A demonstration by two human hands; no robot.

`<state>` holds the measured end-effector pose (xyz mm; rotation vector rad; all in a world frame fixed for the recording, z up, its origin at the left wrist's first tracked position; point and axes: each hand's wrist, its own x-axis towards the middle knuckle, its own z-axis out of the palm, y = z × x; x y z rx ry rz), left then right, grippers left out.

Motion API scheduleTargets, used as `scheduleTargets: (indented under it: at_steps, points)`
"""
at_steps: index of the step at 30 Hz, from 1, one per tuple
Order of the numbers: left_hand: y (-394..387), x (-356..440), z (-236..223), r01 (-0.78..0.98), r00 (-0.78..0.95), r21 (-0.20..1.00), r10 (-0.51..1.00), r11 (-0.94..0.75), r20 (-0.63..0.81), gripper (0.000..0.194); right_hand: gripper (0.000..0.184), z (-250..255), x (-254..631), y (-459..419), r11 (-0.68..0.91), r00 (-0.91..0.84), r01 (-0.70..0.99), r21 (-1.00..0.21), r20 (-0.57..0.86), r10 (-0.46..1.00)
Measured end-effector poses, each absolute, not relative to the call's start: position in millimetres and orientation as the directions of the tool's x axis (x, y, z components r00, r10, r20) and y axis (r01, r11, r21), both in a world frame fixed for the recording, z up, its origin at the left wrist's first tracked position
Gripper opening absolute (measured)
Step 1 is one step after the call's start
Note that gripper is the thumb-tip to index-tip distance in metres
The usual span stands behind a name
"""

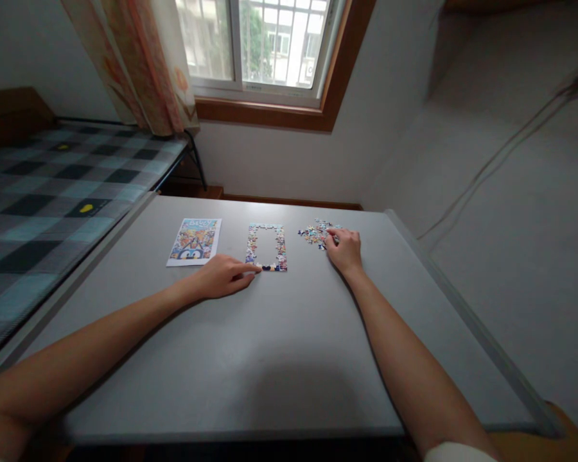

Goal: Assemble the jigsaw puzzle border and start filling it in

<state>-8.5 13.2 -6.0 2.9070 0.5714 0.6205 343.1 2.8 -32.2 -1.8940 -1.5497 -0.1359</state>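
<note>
A rectangular frame of joined jigsaw pieces (282,247) lies on the table, its middle showing bare tabletop. My left hand (224,276) rests flat beside it, index finger stretched out to touch the lower left border. To the right is a loose pile of jigsaw pieces (313,234). My right hand (345,249) reaches into that pile's right side with its fingers curled and the tips close together. Whatever sits between those fingertips is too small to make out. A printed picture sheet (192,242) with a blue cartoon dog lies left of the frame, just beyond my left hand.
The grey-white table (289,359) has raised strips along its left and right sides. A bed with a checked cover (77,186) stands at the left. Behind the table are a curtain (139,64) and a barred window (279,45). A cable (491,160) hangs along the right wall.
</note>
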Motion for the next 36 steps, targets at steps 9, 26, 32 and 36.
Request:
scheduleTargets:
  at_steps: [9, 26, 32, 36]
  points:
    - [12.0, -7.6, -4.4, 0.344, 0.837, 0.182, 0.389, -0.921, 0.385, 0.032, 0.034, -35.7, 348.2, 6.8, -0.049, 0.292, 0.899, -0.435, 0.512, 0.808]
    - [13.4, -8.8, -7.2, 0.342, 0.844, 0.188, 0.389, -0.921, 0.37, 0.031, 0.035, -33.4, 348.7, 7.0, -0.073, 0.303, 0.889, -0.452, 0.459, 0.835]
    - [12.6, -7.6, -5.2, 0.343, 0.845, 0.185, 0.388, -0.921, 0.367, 0.032, 0.039, -34.4, 347.7, 7.4, -0.059, 0.308, 0.881, -0.469, 0.474, 0.825]
    - [11.9, -7.4, -3.7, 0.348, 0.846, 0.194, 0.397, -0.917, 0.356, 0.032, 0.044, -35.8, 348.3, 7.5, -0.08, 0.33, 0.879, -0.47, 0.48, 0.813]
